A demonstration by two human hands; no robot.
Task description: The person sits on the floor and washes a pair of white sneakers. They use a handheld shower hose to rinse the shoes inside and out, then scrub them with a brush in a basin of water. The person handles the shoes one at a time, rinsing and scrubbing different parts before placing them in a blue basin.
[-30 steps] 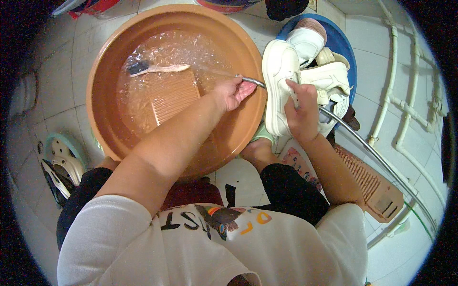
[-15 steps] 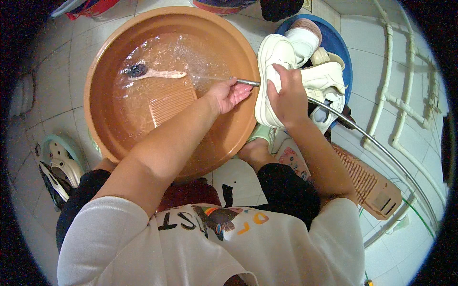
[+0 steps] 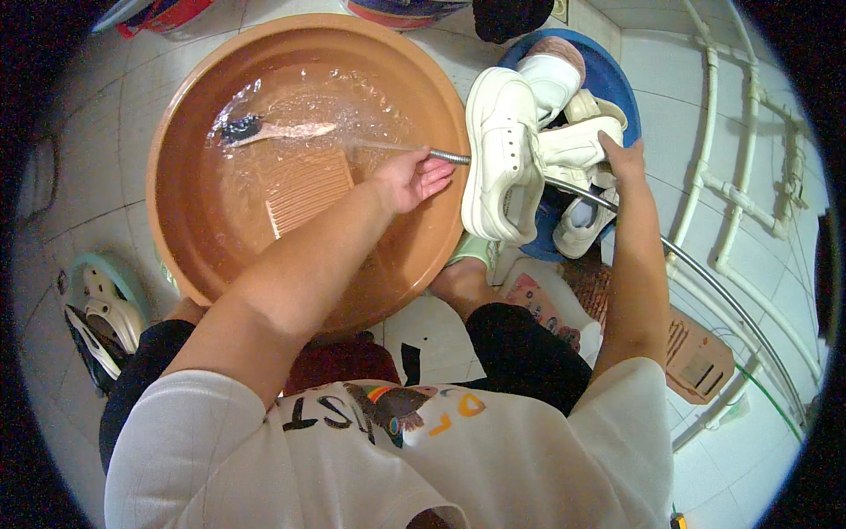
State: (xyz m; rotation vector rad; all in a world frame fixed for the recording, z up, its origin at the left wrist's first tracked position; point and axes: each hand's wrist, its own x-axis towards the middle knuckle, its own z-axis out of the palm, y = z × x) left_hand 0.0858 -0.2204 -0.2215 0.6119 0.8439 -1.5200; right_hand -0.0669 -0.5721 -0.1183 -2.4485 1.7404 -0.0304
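Your left hand (image 3: 414, 182), near the centre of the frame, pinches the metal hose (image 3: 579, 192) close to its end, over the brown basin (image 3: 185, 203). Your right hand (image 3: 627, 163), upper right, touches one end of a cream shoe (image 3: 575, 144) piled at the blue tub (image 3: 608, 79); its fingers are partly hidden, so you cannot tell whether that grip is closed. Expect the hose to flex and turn slippery when wet; hold behind its tip. Expect a light shoe, stiffer at the sole; grasp the heel.
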